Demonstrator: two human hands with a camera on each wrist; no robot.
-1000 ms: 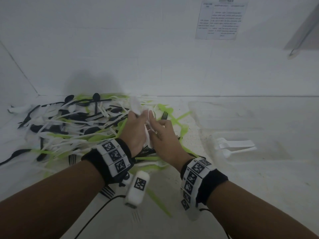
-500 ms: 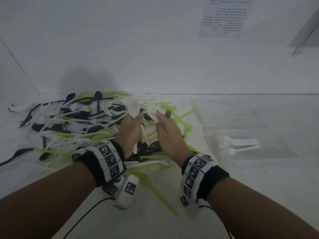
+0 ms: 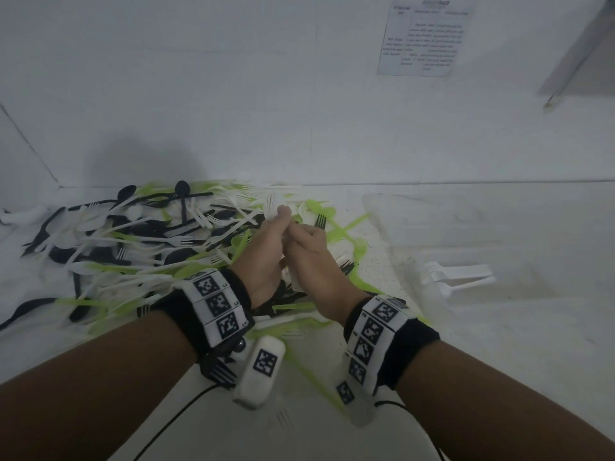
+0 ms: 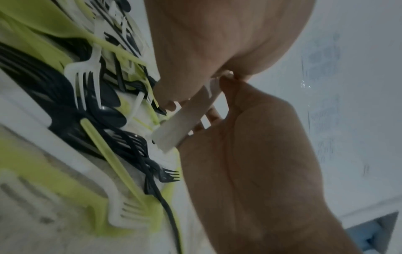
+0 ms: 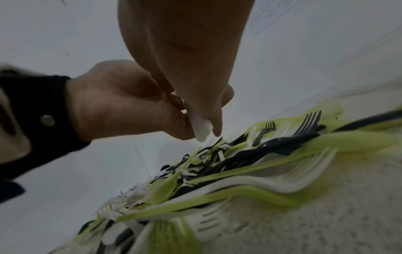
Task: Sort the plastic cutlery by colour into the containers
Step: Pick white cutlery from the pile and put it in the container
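Note:
A heap of black, white and green plastic cutlery (image 3: 149,244) covers the white surface at left and centre. My left hand (image 3: 278,219) and right hand (image 3: 304,234) meet just above its right edge. Between them they grip a small bundle of white cutlery (image 3: 272,206), fork tines sticking up past the left thumb. The bundle's handles (image 4: 178,127) show between both palms in the left wrist view. In the right wrist view the handles (image 5: 201,127) hang under my right fingers (image 5: 214,120). A clear container (image 3: 399,227) at the right holds white forks (image 3: 459,277).
White walls close the back and the left side. A printed sheet (image 3: 422,38) is stuck on the back wall. A black cable (image 3: 173,424) trails from my left wrist unit (image 3: 261,371). A green knife (image 3: 316,384) lies near the front, between my wrists.
Half a second ago my hands were slightly apart, each holding a white piece. They have now come together, and the pieces are held as one bundle.

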